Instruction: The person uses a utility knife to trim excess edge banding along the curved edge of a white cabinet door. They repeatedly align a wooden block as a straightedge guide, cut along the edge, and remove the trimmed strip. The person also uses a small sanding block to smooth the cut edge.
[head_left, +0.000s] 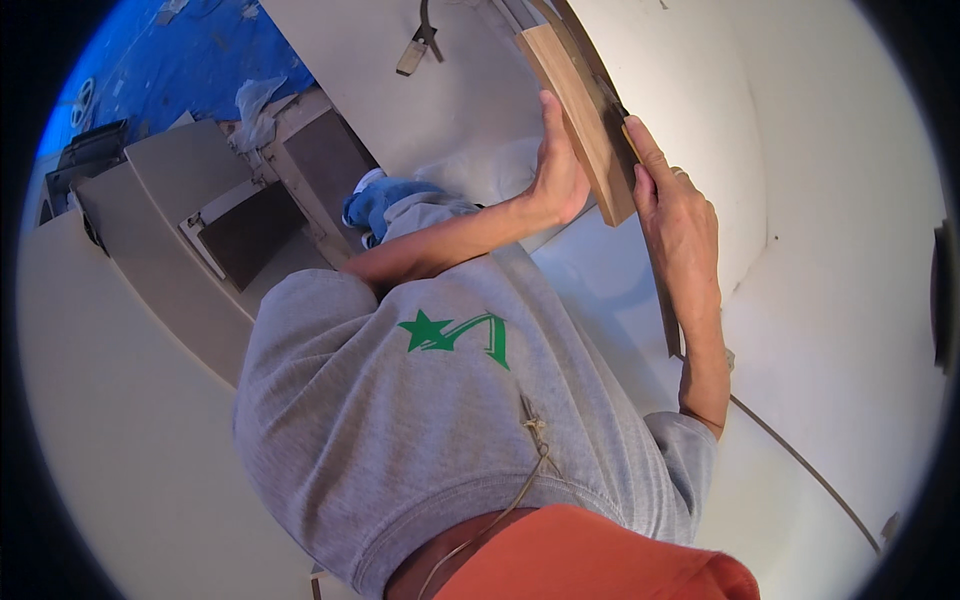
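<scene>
A light-brown wooden block [580, 120] stands at a slant against a long dark strip [660, 290] by the pale wall. My left hand [562, 170] is closed on the block's left side, thumb up along its edge, the other fingers largely hidden. On the block's right side, my right hand [680, 220] grips a slim yellow-and-black tool [629, 138], index finger stretched along it. The tool's dark, thin end points up beside the strip and the block; its exact kind cannot be made out.
A strap with a metal clip [412, 52] hangs at the top. At left are grey panels [190, 170], a dark rectangular piece [252, 235] and a blue sheet [215, 60] with scraps. A thin cable [800, 465] runs along the lower right wall.
</scene>
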